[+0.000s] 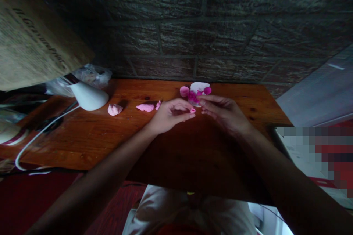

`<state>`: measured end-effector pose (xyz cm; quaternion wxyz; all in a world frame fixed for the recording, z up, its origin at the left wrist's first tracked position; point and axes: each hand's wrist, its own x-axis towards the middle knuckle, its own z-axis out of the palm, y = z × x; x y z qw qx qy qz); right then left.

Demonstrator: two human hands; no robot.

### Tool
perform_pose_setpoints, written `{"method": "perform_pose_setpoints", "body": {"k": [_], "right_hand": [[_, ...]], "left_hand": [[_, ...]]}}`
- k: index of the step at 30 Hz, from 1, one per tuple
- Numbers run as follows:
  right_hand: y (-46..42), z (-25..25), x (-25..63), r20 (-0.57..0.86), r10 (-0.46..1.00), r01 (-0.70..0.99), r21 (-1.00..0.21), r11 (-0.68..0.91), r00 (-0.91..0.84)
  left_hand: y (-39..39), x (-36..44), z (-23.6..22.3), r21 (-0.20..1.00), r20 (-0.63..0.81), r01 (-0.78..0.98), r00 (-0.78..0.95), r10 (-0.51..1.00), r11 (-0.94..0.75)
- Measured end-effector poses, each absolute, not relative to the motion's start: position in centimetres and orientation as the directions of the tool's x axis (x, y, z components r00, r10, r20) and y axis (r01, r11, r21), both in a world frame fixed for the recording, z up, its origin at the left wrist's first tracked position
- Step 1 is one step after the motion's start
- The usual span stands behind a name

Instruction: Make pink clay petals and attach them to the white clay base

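Observation:
My left hand (173,114) pinches a small pink clay-like piece (193,110) between thumb and fingertips; it looks curled, with a paler middle. Just to the right, my right hand (224,112) has its thumb and fingers drawn together, and whatever they hold is hidden. Behind the fingertips is a white piece (200,87) with bright magenta bits (193,97) in front of it. A pink round piece (184,91) and a magenta round piece (207,90) flank it. Pink lumps (145,107) lie left of my left hand, one partly covered by it.
A paler pink lump (115,109) rests farther left on the wooden table (82,143). Beside it stands a white lamp-like base (89,96) with a white cord (41,139). A printed brown paper shade (35,40) hangs at upper left. Behind the table rises a stone-patterned wall (179,40).

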<state>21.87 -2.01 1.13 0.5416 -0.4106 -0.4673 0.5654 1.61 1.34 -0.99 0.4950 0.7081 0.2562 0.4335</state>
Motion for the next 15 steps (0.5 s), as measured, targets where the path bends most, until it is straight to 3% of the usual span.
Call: {"method": "perform_pose_setpoints", "body": {"k": [5, 15], "right_hand": [[-2.08, 1.09, 21.98, -0.001, 0.991, -0.256, -0.966, -0.036, -0.133], [-2.03, 0.77, 21.96, 0.026, 0.987, -0.191, -0.982, -0.005, -0.16]], "left_hand": [[1.49, 1.44, -0.93, 0.919, 0.356, -0.025, 0.478, 0.803, -0.393], [1.58, 1.35, -1.09, 0.913, 0.363, -0.001, 0.454, 0.813, -0.407]]}}
